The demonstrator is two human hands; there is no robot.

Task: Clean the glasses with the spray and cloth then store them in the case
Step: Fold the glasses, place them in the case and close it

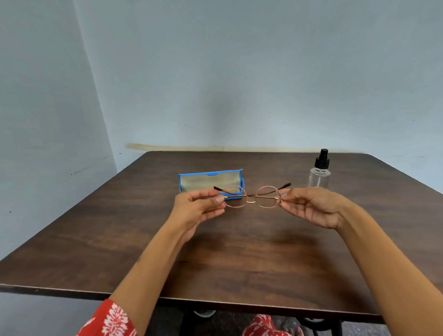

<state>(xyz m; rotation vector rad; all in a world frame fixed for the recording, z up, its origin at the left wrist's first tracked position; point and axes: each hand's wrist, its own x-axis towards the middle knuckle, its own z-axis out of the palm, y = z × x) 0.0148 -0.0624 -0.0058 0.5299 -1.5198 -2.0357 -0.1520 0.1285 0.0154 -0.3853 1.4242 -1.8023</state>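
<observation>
A pair of round, thin-rimmed glasses [251,197] sits in the middle of the frame, held up above a dark wooden table [243,257] by both hands. The left hand [199,208] pinches the frame's left end between thumb and fingertips, palm turned inward, the other fingers loosely curled. The right hand [314,206] grips the right end the same way, its thumb and forefinger closed on the hinge area. The lenses face the camera, and both arms of the glasses are unfolded, angling away toward the far side of the table, with dark tips showing above each hand.

Just behind the glasses, left of centre, a blue case [211,180] stands open on the table, its pale lining facing the camera. The left lens and left arm overlap the case in the picture; whether they touch cannot be told. At the right of the frame, behind the right hand, a small clear spray bottle [319,173] with a black pump top stands upright on the table, apart from the case.

A red sleeve with a white floral print [108,327] covers the left upper arm at the lower left edge. Pale blue walls [237,66] fill the upper half of the frame.
</observation>
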